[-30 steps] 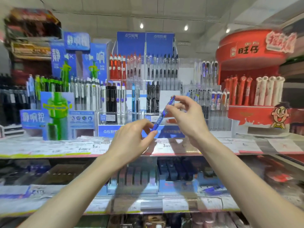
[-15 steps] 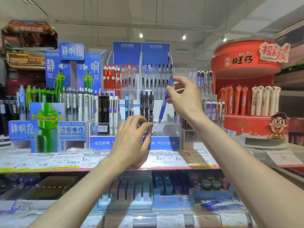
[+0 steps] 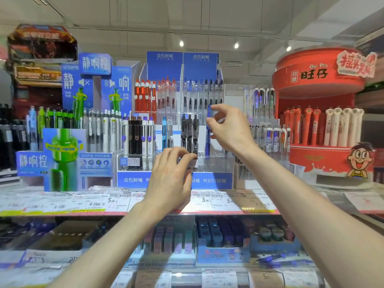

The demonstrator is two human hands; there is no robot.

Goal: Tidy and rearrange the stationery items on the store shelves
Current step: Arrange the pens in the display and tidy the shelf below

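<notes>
Landmark: the clear acrylic tiered pen rack with a blue front banner point(image 3: 216, 180), centre of the upper shelf.

Left of the rack: we note a blue-and-green cardboard pen display point(image 3: 62, 159) with upright white and black pens behind it.

Front of the rack, left half: our left hand point(image 3: 169, 180) sits at the rack's front edge, fingers curled, thumb and forefinger closed on a small pale label or tag there; what exactly it grips we cannot tell.

Inside the rack, middle tier: a cluster of translucent black click pens point(image 3: 190, 134) stands upright.

Just right of that cluster: the slim blue plastic gel pen point(image 3: 208, 140) stands upright, tip at or in the slotted tier. Our right hand point(image 3: 230, 129) pinches its upper barrel between thumb and forefinger, other fingers spread loosely.

Right of the rack: a round red cardboard gel-pen stand with a cartoon child point(image 3: 324, 161).

Handling note, our judgement: we should keep the pen vertical, seat the tip fully in a slot beside the black pens, steady the rack with the left hand, and let go only once the pen stands unaided.
</notes>
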